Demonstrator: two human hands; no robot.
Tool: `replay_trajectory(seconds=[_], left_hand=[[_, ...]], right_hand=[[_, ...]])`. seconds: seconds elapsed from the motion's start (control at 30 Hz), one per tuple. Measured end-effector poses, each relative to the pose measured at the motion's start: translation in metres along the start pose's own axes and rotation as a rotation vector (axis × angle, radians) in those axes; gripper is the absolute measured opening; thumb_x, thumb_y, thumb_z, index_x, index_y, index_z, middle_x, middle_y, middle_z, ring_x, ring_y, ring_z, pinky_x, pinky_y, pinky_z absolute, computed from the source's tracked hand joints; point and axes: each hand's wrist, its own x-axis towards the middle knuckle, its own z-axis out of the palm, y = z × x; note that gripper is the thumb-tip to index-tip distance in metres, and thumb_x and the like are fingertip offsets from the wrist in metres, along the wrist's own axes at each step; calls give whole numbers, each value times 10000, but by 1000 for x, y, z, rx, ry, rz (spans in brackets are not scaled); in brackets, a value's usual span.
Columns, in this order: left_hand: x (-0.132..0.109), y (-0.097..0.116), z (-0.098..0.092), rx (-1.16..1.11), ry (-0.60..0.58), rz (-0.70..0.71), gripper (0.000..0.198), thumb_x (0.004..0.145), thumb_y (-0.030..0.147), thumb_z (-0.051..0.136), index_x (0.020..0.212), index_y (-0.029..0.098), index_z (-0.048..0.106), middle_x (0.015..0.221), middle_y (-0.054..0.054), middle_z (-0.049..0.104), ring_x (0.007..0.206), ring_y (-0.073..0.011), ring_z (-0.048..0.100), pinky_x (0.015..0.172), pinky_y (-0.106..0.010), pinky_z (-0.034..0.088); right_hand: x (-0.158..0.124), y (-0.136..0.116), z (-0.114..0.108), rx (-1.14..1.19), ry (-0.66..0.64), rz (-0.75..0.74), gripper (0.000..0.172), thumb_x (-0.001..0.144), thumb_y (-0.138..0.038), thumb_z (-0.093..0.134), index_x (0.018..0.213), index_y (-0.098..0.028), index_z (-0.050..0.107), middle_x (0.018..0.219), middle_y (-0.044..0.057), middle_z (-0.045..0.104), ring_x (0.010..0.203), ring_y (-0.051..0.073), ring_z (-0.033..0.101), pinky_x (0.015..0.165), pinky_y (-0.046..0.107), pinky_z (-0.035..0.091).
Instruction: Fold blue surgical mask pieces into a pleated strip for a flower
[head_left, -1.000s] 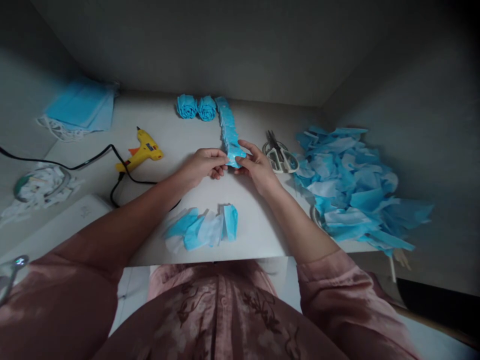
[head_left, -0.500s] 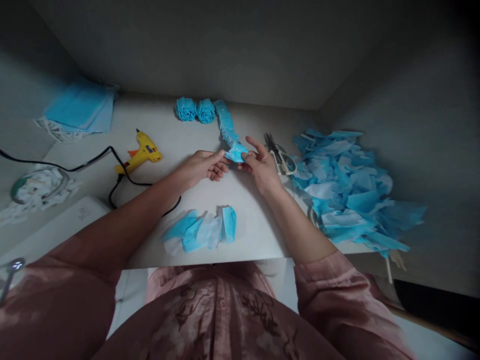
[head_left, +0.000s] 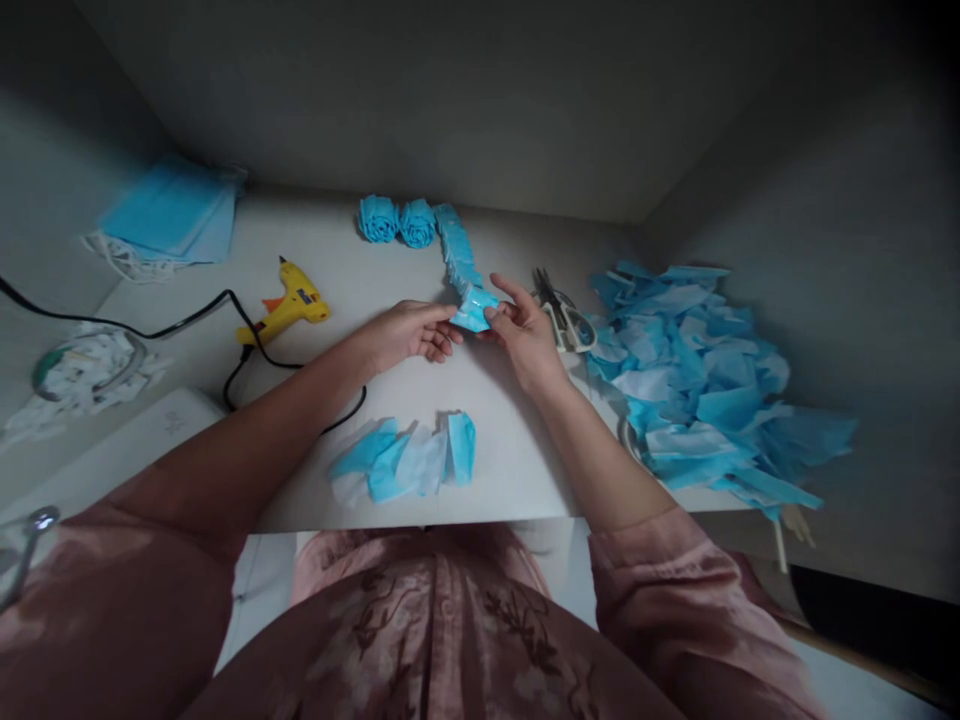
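Observation:
Between my two hands is a folded blue fabric piece (head_left: 475,309), at the near end of a row of overlapping blue folded pieces (head_left: 456,247). My left hand (head_left: 415,333) pinches its left corner between thumb and fingers. My right hand (head_left: 523,332) grips the right edge with the thumb on top, its index finger raised. Beyond, two rolled blue fabric roses (head_left: 379,219) sit side by side, touching the row's far end or close to it. Scissors (head_left: 562,315) with white handles lie just right of my right hand. Several loose blue and white pieces (head_left: 405,458) lie nearer me.
A yellow glue gun (head_left: 289,305) with a black cord (head_left: 172,335) rests at left. Behind it are stacked blue face masks (head_left: 169,210). White scraps (head_left: 94,370) fill a round container at far left. A large heap of blue pieces (head_left: 697,370) covers the right side.
The view has shifted slightly, so the things on the table appear a little further right. The folded piece now lies flatter between my fingers; both hands keep their hold.

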Motion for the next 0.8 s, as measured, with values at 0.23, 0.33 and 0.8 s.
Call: replay_trajectory(seconds=[0.23, 0.33, 0.8], left_hand=[[-3, -4, 2, 97, -6, 40, 132, 842, 205, 752, 819, 114, 659, 687, -41, 671, 560, -108, 618, 578, -241, 497], [-4, -7, 5, 131, 13, 64, 146, 843, 196, 753, 787, 128, 637, 640, -18, 643, 542, -97, 601, 569, -229, 486], [-6, -1, 12, 128, 56, 76, 127, 903, 215, 657, 818, 123, 638, 628, -24, 625, 529, -117, 604, 510, -225, 472]], right_hand=[[-6, -9, 7, 6, -15, 91, 575, 776, -550, 776, 1282, -312, 646, 845, -6, 685, 812, 179, 659, 844, 405, 627], [-7, -11, 8, 17, -32, 140, 575, 791, -528, 754, 1302, -299, 623, 866, -3, 694, 792, 172, 663, 823, 394, 623], [-4, 0, 6, -8, -128, 77, 714, 701, -370, 801, 1361, -304, 536, 899, -7, 719, 828, 194, 686, 879, 415, 575]])
